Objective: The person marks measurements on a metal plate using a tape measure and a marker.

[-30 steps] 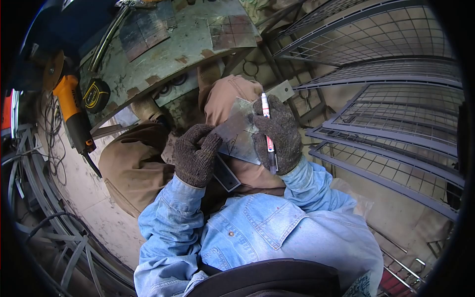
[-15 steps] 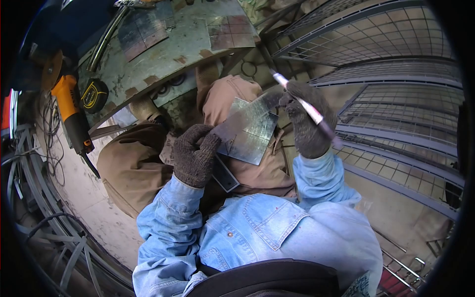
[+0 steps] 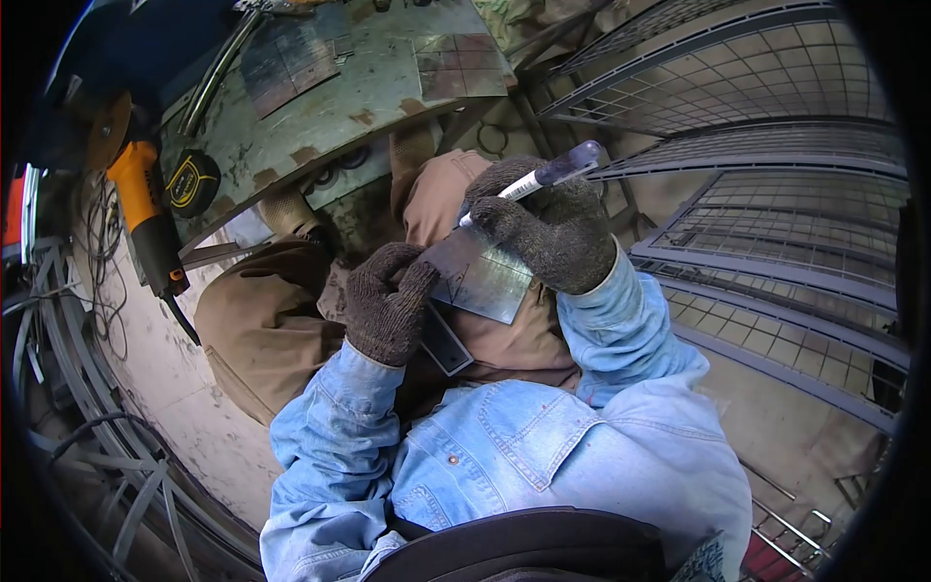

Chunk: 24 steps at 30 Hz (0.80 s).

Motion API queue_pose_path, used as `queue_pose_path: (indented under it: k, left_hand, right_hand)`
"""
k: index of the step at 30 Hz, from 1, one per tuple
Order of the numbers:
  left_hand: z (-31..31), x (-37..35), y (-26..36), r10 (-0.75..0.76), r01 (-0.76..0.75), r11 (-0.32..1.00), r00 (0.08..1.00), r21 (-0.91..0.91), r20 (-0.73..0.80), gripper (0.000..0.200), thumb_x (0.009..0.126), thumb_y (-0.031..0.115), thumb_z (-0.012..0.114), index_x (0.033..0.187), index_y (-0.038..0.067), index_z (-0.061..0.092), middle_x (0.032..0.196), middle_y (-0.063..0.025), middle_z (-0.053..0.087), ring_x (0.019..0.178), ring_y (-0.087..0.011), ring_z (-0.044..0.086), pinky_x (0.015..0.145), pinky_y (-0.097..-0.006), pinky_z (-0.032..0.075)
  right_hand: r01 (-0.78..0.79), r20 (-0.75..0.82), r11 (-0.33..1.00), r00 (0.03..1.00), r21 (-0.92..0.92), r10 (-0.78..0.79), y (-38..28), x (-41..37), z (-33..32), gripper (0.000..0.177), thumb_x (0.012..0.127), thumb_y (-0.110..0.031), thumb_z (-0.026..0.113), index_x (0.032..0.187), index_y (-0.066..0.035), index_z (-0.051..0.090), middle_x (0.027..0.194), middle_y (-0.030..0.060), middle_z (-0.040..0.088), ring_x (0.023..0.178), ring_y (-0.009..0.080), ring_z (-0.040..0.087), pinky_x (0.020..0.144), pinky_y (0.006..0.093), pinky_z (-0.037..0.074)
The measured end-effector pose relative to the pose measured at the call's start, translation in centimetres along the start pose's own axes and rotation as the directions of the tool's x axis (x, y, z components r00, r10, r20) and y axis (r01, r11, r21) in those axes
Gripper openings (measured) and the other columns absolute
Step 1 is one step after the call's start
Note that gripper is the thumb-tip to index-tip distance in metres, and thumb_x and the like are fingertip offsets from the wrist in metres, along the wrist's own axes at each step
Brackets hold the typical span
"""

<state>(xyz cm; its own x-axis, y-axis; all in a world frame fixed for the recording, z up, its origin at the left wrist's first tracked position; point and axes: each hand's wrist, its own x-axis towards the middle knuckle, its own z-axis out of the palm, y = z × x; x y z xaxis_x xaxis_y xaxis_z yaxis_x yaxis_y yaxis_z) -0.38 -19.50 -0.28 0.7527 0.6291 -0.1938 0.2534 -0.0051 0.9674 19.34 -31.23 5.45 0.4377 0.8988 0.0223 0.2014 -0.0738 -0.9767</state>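
Note:
My left hand [image 3: 388, 301], in a dark knit glove, is closed on the near end of a thin grey metal strip [image 3: 452, 254]. My gloved right hand [image 3: 555, 228] grips a white marker pen [image 3: 524, 186] with a dark end pointing up and right. The pen's lower end is down at the strip's far part, where the right fingers cover the rest. Under the strip, a shiny sheet metal plate [image 3: 497, 287] with scribed lines lies on my right thigh. A dark rectangular metal piece [image 3: 446, 344] rests on my lap just right of my left wrist.
An angle grinder [image 3: 141, 194] and a black-yellow tape measure [image 3: 192, 184] are at the left by the worktable [image 3: 320, 136]. Marked metal plates [image 3: 456, 66] lie on that table. Wire mesh racks [image 3: 756, 204] stand close on the right; metal strips [image 3: 87, 407] pile up at lower left.
My right hand has come left and turned over, bringing the marker pen's lower end to the metal strip. My left hand stays nearly in place, holding the strip.

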Motion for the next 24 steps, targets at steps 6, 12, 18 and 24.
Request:
queue_pose_path:
  k: [6, 12, 18, 24]
  left_hand:
    - [0.05, -0.05, 0.04, -0.017, 0.017, 0.999, 1.0, -0.042, 0.0, 0.027, 0.088, 0.017, 0.075, 0.103, -0.005, 0.073, 0.087, -0.0094, 0.073, 0.081, -0.0134, 0.066, 0.074, -0.0299, 0.054]
    - [0.09, 0.01, -0.15, -0.001, 0.001, 1.0, 1.0, -0.016, -0.007, 0.027, 0.089, 0.018, 0.075, 0.103, -0.005, 0.073, 0.087, -0.0096, 0.073, 0.081, -0.0137, 0.067, 0.074, -0.03, 0.054]
    - [0.1, -0.03, 0.04, -0.018, 0.018, 0.999, 1.0, -0.046, 0.001, 0.028, 0.089, 0.02, 0.075, 0.103, -0.004, 0.073, 0.087, -0.0109, 0.074, 0.08, -0.015, 0.068, 0.073, -0.031, 0.054]
    - [0.04, -0.07, 0.0, 0.0, 0.0, 1.0, 1.0, -0.028, -0.006, 0.027, 0.089, 0.019, 0.075, 0.103, -0.004, 0.073, 0.087, -0.0111, 0.074, 0.08, -0.0157, 0.068, 0.073, -0.0317, 0.055]
  right_hand:
    - [-0.078, 0.019, 0.994, 0.997, -0.071, 0.08, -0.09, 0.08, 0.1, 0.021, 0.096, -0.006, 0.073, 0.115, 0.001, 0.067, 0.101, 0.0081, 0.073, 0.091, 0.0145, 0.068, 0.078, 0.0283, 0.056]
    - [-0.028, 0.014, 0.996, 0.999, -0.081, 0.03, 0.34, 0.13, 0.21, 0.022, 0.095, -0.005, 0.074, 0.115, 0.001, 0.067, 0.101, 0.0071, 0.072, 0.091, 0.0133, 0.068, 0.077, 0.0271, 0.055]
    - [-0.109, 0.025, 0.993, 0.994, -0.052, 0.111, -0.15, 0.3, 0.33, 0.021, 0.096, -0.006, 0.074, 0.115, 0.001, 0.067, 0.1, 0.0065, 0.072, 0.088, 0.0121, 0.066, 0.075, 0.0269, 0.054]
    - [-0.067, -0.013, 0.987, 0.998, -0.144, 0.066, 0.46, 0.23, -0.06, 0.021, 0.096, -0.008, 0.074, 0.115, 0.001, 0.067, 0.097, 0.0059, 0.072, 0.085, 0.0115, 0.066, 0.072, 0.0264, 0.054]
